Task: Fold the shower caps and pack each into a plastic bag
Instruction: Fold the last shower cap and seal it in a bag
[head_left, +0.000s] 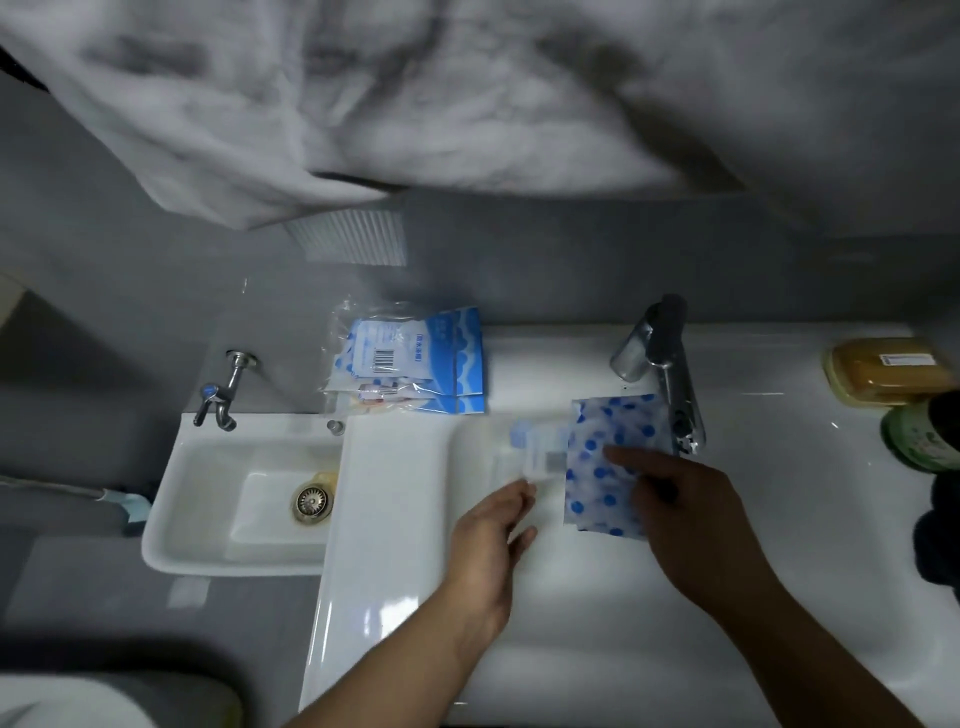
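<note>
In the head view, the folded shower cap (613, 462), white with blue dots, lies on the white desk (395, 519) at about one o'clock from the middle of the picture, just in front of the chrome tap (670, 374); its long axis runs from twelve to six o'clock. The right hand (680, 514) rests on the cap's near right part, fingers bent over it and pinning it, though whether they pinch the cap or only press it I cannot tell. The clear plastic bag (540, 457), blurred, lies just at nine o'clock of the cap, touching or overlapping its left edge. The left hand (493, 540) is open, fingertips at the bag's near edge, not plainly gripping anything. So the cap must travel toward nine o'clock into the bag, and the left hand is nearer the bag's mouth. A stack of packed bags (410, 364) sits at eleven o'clock.
</note>
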